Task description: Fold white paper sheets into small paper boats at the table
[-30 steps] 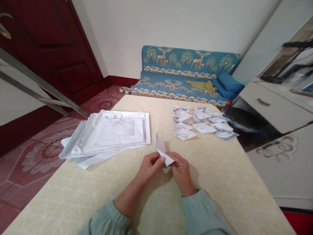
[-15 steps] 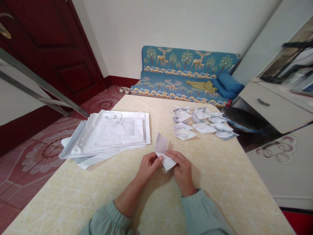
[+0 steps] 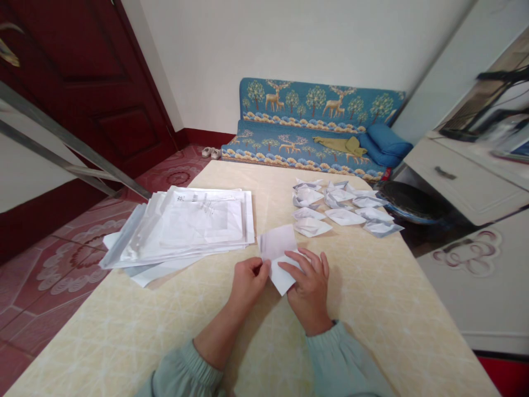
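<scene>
A small folded sheet of white paper (image 3: 278, 241) is held just above the table in front of me, a crease running across its middle. My left hand (image 3: 249, 282) pinches its left edge between thumb and bent fingers. On the right side, my right hand (image 3: 308, 278) grips the lower part, fingers spread over the face and the thumb hidden behind. Beyond it to the right, several folded paper boats (image 3: 312, 226) stand in rough rows. To the left lies a stack of white paper sheets (image 3: 202, 223), some with print or drawings.
The table (image 3: 264, 358) has a pale yellow patterned cover. Behind it stands a blue sofa (image 3: 268, 132) with a deer pattern. A white cabinet (image 3: 463, 171) and a dark round pan-like object (image 3: 413, 201) are at the right. Metal bars (image 3: 74, 132) cross at the left.
The paper's upper part has opened out wider and flatter. My right hand's fingers have spread and moved up over the paper, while my left hand shifted slightly left.
</scene>
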The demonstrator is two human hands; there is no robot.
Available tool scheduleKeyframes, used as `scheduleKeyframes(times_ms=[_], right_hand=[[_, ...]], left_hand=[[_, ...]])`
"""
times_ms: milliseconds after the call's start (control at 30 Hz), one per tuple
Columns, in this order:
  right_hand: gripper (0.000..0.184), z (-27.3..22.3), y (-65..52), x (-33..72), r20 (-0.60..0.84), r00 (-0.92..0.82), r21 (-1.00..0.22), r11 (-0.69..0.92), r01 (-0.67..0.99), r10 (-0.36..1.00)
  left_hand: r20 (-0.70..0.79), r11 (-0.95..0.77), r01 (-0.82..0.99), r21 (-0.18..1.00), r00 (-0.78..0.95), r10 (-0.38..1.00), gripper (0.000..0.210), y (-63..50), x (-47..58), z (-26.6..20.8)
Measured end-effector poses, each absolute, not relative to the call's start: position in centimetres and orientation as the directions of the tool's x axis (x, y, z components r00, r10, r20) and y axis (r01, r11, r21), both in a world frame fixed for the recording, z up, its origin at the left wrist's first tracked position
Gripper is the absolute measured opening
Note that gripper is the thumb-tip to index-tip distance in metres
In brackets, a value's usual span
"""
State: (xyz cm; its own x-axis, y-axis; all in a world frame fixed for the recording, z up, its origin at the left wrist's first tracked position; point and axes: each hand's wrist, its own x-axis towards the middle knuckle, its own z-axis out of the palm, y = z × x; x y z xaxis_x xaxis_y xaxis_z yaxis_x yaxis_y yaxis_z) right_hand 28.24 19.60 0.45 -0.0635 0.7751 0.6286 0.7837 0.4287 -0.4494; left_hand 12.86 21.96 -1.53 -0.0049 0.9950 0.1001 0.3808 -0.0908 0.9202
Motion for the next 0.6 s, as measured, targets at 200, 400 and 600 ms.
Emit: scheduleKeyframes(times_ms=[200,400,600], right_hand=[[0.026,0.5,19.6,28.5,0.61,-0.08,-0.438,0.42,0.795,0.788],[0.041,0.6,19.5,28.5,0.604,-0.172,-0.47,0.522,0.712,0.778],[0.051,-0.7,20.4,29.3,0.492,-0.289,-0.557,0.553,0.62,0.821]], left_hand=[[0.141,-0.142,0.559,0.817,0.044,0.989,0.038,21.9,13.0,-1.5],[0.123,-0.103,0.542,0.834,-0.001,0.992,0.042,22.1,12.8,-1.6],[0.115,-0.139,0.626,0.767,0.079,0.99,0.04,22.3,12.5,-1.5]])
